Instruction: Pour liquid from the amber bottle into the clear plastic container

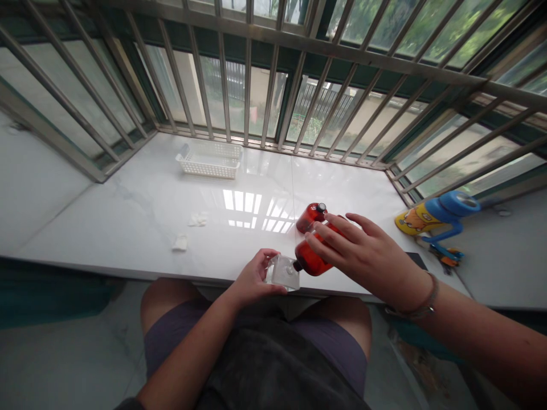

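White sill (141,193), open at frame centre-left; left hand (252,279) grips clear container (284,273), right hand (367,256) red bottle (314,256).

Red bottle (314,257): translucent, rounded body, short dark neck; I hold it tipped in my right hand (371,259), neck toward the clear container and right at its side, contact unclear. Clear container (285,274): see-through, boxy, small; I grip it in my left hand (256,276) at the front edge of the white counter (141,228), its contents too blurred to read.
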Motion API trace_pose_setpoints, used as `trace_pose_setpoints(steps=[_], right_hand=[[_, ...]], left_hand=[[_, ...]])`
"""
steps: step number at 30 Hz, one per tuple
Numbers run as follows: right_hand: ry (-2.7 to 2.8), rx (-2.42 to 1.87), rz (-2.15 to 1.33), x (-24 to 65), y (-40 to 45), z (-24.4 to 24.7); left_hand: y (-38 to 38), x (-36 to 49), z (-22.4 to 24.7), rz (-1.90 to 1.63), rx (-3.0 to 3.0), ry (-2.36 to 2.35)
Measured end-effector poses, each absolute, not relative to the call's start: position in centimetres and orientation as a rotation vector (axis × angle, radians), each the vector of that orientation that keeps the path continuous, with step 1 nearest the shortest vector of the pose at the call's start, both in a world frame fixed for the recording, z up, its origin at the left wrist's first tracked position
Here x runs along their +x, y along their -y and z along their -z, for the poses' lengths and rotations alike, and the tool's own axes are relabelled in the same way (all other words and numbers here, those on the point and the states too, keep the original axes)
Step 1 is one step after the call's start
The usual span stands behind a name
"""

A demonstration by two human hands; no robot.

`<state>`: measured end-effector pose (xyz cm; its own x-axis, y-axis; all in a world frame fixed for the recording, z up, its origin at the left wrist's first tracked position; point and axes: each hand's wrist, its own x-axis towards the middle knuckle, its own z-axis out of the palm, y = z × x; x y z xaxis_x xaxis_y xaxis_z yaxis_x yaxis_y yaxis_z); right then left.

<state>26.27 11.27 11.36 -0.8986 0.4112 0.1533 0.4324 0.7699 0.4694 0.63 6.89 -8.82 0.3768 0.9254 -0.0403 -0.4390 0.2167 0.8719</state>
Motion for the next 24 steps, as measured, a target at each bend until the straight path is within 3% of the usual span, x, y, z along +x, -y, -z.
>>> trace_pose_setpoints(steps=[24], right_hand=[[2.901, -0.663, 0.680, 25.3, -11.2, -12.8]], left_hand=[[-6.9, 0.8, 9.3, -1.066, 0.919, -0.648]])
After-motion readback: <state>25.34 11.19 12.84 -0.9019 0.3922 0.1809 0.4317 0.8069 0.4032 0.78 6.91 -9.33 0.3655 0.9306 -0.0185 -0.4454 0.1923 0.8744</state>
